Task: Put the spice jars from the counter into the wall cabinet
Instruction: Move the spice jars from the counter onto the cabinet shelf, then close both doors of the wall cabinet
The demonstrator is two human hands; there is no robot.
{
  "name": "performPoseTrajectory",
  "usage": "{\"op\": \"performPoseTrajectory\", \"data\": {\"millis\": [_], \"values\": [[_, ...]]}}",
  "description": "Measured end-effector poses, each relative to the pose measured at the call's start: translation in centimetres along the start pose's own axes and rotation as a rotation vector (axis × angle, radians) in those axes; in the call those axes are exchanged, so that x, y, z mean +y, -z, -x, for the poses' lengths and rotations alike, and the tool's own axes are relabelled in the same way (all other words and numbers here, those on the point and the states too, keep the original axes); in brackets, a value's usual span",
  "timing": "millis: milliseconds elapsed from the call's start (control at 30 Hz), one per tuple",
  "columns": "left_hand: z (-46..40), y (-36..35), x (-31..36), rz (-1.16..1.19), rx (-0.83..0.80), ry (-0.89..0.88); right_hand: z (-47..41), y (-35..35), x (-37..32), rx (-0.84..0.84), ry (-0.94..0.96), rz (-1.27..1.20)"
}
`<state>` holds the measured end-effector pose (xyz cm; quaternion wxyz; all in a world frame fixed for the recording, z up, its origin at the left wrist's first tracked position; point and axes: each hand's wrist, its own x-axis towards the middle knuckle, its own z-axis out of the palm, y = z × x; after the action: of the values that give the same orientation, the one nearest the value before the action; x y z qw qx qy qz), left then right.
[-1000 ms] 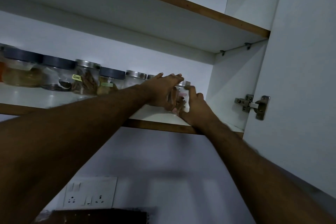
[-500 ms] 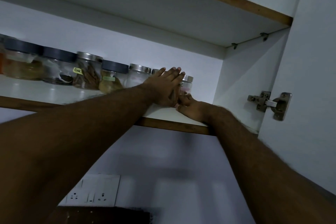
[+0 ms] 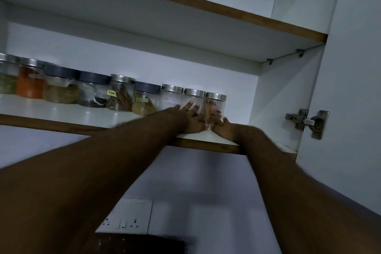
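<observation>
Rightmost spice jar [image 3: 215, 105] stands upright on the lower cabinet shelf [image 3: 61, 112], ending the jar row [image 3: 115, 94]. Left hand [image 3: 190, 118] lies spread, fingers against it; right hand [image 3: 223, 125] rests at its base, grip cannot be determined.

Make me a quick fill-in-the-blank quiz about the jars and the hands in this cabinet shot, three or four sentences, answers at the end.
1. The row of spice jars stands on the ______ shelf of the cabinet.
2. The jar at the right end of the row has a ______ lid.
3. The yellow label is on a jar holding brown ______.
4. The cabinet door, with its metal hinge, hangs ______.

Missing words: lower; silver; sticks; open
</observation>
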<state>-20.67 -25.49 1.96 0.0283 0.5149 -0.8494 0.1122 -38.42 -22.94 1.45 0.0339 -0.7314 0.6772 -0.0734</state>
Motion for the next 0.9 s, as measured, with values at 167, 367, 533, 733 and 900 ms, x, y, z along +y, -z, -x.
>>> {"op": "performPoseTrajectory", "data": {"millis": [167,367,533,733,900], "values": [[4.1,0.0,-0.2,0.169,-0.104,0.049,1.9,-0.6,-1.7,0.011,-0.137,-0.11],[9.5,-0.2,0.1,0.337,-0.024,0.013,6.7,-1.9,-4.7,0.083,-0.059,-0.133],[15.7,-2.1,1.8,0.08,0.241,0.009,13.7,-4.1,-6.9,0.216,-0.074,0.086],[20.1,0.3,3.9,-0.16,0.591,-0.33,23.2,-4.1,-7.7,0.329,-0.197,0.238],[23.0,6.9,9.5,-0.277,0.78,-0.565,33.2,-1.1,-5.4,0.673,-0.433,0.321]]}}
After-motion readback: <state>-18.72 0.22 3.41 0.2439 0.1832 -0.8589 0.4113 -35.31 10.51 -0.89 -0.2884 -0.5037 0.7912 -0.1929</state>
